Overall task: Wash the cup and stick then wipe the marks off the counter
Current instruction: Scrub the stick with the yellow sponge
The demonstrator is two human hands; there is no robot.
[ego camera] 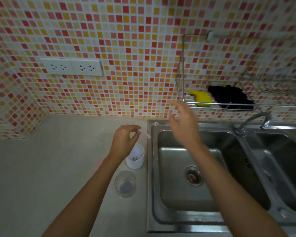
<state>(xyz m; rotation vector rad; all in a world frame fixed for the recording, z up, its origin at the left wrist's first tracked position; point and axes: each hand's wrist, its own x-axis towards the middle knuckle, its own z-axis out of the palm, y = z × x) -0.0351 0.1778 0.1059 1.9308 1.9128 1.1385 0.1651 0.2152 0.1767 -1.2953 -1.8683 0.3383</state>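
Observation:
A white cup [135, 157] with dark specks inside stands on the grey counter [50, 168] just left of the sink. My left hand [125, 139] hovers above it and pinches a thin pale stick [144, 135] between thumb and fingers. A clear glass [125, 183] with dark residue at the bottom stands in front of the white cup. My right hand [183, 124] is raised over the left sink basin [186, 177], fingers spread and blurred, holding nothing. A faint pink mark [99, 162] shows on the counter beside my left forearm.
A wire rack [229, 106] on the tiled wall holds a yellow sponge [201, 98] and a dark cloth [229, 97]. A tap [253, 119] stands between the two steel basins. Wall sockets [72, 67] sit at the left.

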